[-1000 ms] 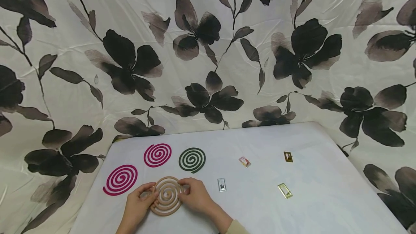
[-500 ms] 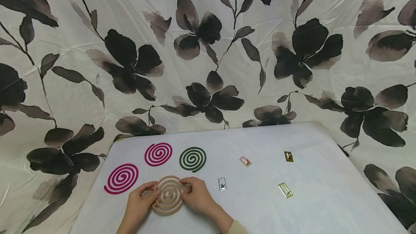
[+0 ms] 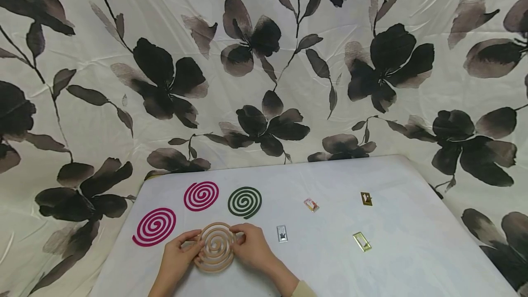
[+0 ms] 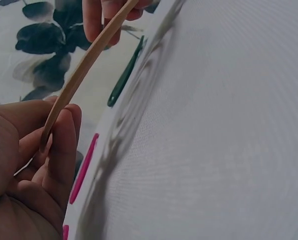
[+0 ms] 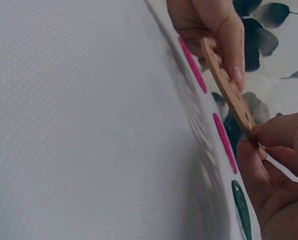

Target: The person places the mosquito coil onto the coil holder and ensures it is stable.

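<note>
A tan mosquito coil (image 3: 216, 245) is held up off the white table between my two hands. My left hand (image 3: 178, 256) pinches its left edge with thumb and fingers. On the opposite edge, my right hand (image 3: 253, 246) pinches it the same way. Both wrist views show the coil (image 4: 84, 67) almost edge-on, with its shadow falling on the cloth. Beyond the hands lie a pink coil (image 3: 156, 224) at left, another pink coil (image 3: 202, 195) farther back, and a green coil (image 3: 244, 201) to its right. The fingertips partly cover the tan coil's rim.
Right of the hands are small metal pieces, apparently coil stands: a silver one (image 3: 282, 233), a pale gold one (image 3: 362, 242) and a darker gold one (image 3: 366, 203). A small red-and-white piece (image 3: 311, 205) lies among them. A floral cloth (image 3: 255, 81) hangs behind the table (image 3: 412, 242).
Both hands keep their grip on the tan coil, which has shifted very slightly right. The things lying on the table stay where they were.
</note>
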`<state>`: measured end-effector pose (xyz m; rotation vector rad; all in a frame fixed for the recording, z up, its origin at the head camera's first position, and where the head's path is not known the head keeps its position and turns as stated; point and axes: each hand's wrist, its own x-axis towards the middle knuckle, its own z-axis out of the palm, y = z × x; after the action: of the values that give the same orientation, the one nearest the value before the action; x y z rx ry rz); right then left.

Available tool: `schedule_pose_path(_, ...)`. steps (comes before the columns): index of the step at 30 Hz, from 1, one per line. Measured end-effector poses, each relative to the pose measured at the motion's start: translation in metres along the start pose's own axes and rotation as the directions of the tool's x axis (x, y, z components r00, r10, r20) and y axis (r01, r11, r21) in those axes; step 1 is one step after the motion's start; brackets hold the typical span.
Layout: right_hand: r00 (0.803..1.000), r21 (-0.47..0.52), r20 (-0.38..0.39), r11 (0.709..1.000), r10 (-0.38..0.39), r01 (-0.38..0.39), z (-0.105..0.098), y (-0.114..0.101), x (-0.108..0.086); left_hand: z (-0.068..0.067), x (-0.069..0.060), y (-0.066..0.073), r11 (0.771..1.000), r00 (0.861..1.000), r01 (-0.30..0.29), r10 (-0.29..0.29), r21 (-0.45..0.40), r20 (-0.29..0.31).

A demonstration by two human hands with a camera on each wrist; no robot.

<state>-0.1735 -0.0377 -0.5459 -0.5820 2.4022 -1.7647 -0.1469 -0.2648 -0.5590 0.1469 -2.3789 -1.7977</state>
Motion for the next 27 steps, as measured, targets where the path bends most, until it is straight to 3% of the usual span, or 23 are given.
schedule_pose_path(17,0.997,0.015,-0.067,0.999,-0.031,0.032,-0.012,-0.005,-0.002,0.008,0.002,0.014,0.998,0.999,-0.004,0.006,-0.058,0.034)
schedule_pose_path(27,0.997,0.06,-0.08,0.998,0.001,0.004,-0.023,-0.011,-0.006,0.016,0.0,0.022,0.991,0.997,-0.014,0.024,-0.132,0.074)
